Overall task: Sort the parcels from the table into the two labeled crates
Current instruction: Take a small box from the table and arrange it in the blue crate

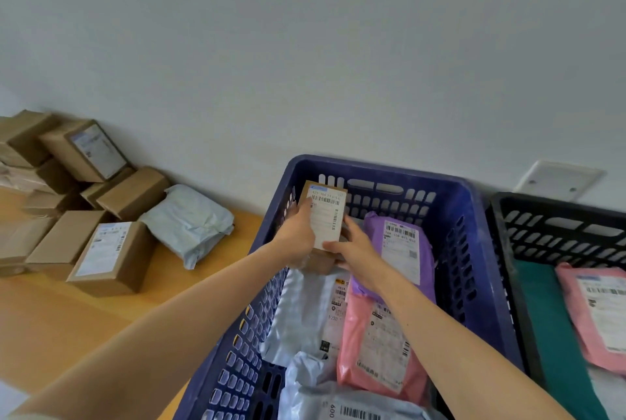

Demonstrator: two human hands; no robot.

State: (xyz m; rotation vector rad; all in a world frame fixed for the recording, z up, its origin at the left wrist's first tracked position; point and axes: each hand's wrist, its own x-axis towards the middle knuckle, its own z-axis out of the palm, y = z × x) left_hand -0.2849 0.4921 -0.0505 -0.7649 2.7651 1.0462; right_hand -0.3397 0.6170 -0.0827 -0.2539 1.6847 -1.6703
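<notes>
Position of small brown cardboard box with white barcode label (323, 216): upright, over the contents of the blue perforated plastic crate (399, 171), near its far left corner, not yet set down.

Grip: left hand (298, 235) curled round the left edge, thumb on the label; right hand (357, 248) pinching the lower right corner, fingers (350, 223) partly hidden behind the box.

Likely faults:
- Tipping on release. Cause: soft, uneven bed of purple plastic mailer (406, 250), pink plastic mailer (376, 348) and white plastic mailer (305, 311) inside the crate. Lay flat, not on end.
- Snagging on the crate's slotted far wall. Cause: close clearance.
- Misrouting. Cause: black slotted plastic crate (548, 213) just right of the blue crate; crate labels not visible. Check the label before release.
</notes>
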